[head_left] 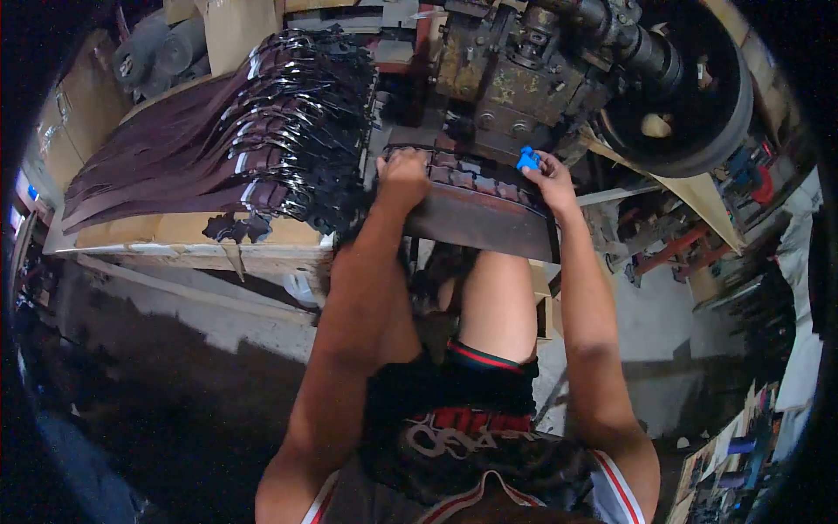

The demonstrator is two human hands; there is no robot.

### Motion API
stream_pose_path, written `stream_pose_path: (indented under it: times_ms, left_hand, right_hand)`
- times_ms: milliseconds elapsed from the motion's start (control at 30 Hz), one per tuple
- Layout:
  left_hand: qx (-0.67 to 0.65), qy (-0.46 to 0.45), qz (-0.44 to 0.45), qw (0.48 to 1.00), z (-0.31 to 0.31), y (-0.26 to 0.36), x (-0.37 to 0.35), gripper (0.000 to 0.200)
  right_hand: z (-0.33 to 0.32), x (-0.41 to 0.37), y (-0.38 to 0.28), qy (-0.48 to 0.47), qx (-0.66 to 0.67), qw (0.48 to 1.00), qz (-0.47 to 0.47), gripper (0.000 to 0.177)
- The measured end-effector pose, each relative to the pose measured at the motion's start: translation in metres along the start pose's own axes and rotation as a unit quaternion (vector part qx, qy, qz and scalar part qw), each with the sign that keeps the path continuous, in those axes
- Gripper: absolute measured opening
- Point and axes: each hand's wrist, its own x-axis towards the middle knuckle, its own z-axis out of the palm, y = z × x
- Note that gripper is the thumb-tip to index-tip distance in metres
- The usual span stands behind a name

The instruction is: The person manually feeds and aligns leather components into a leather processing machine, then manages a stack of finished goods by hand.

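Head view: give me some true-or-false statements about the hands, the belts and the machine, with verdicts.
1. The right hand holds a small blue object. True.
2. The left hand is raised in the air. False: it rests on the row of brown pieces at the machine.
3. The brown belts lie piled on the table to the person's left. True.
4. The belts have no fittings. False: metal buckles show at their ends.

Dim workshop, concrete floor [166, 393], wooden bench [166, 234]
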Motion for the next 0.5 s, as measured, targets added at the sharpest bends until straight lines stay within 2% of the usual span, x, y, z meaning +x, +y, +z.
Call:
stream_pose_path:
  times_ms: [67, 100, 233, 333, 433, 500]
  left_hand:
    - [-0.021, 0.028, -0.004, 0.999, 0.006, -0.008, 0.002, 0.022]
    - [-0.029, 0.042, -0.004, 0.999, 0.008, -0.010, 0.003, 0.021]
    - [-0.030, 0.063, 0.011, 0.997, 0.015, -0.016, 0.004, 0.020]
    - [-0.010, 0.085, 0.022, 0.996, 0.018, -0.018, 0.002, 0.020]
    - [-0.010, 0.075, 0.010, 0.997, 0.016, -0.017, 0.000, 0.020]
    - [-0.023, 0.056, -0.003, 0.998, 0.014, -0.016, 0.002, 0.020]
  right_hand:
    - [0.010, -0.010, -0.023, -0.033, -0.035, 0.999, -0.023, 0.052]
    - [0.020, -0.013, -0.033, -0.045, -0.012, 0.997, -0.054, 0.052]
    - [0.039, 0.006, -0.021, -0.126, -0.087, 0.987, -0.056, 0.049]
    - [0.049, -0.002, -0.036, -0.134, -0.033, 0.990, -0.006, 0.049]
    - [0.047, 0.003, -0.022, -0.139, -0.115, 0.983, -0.035, 0.050]
    - [0.047, 0.007, -0.012, -0.135, -0.109, 0.984, -0.032, 0.051]
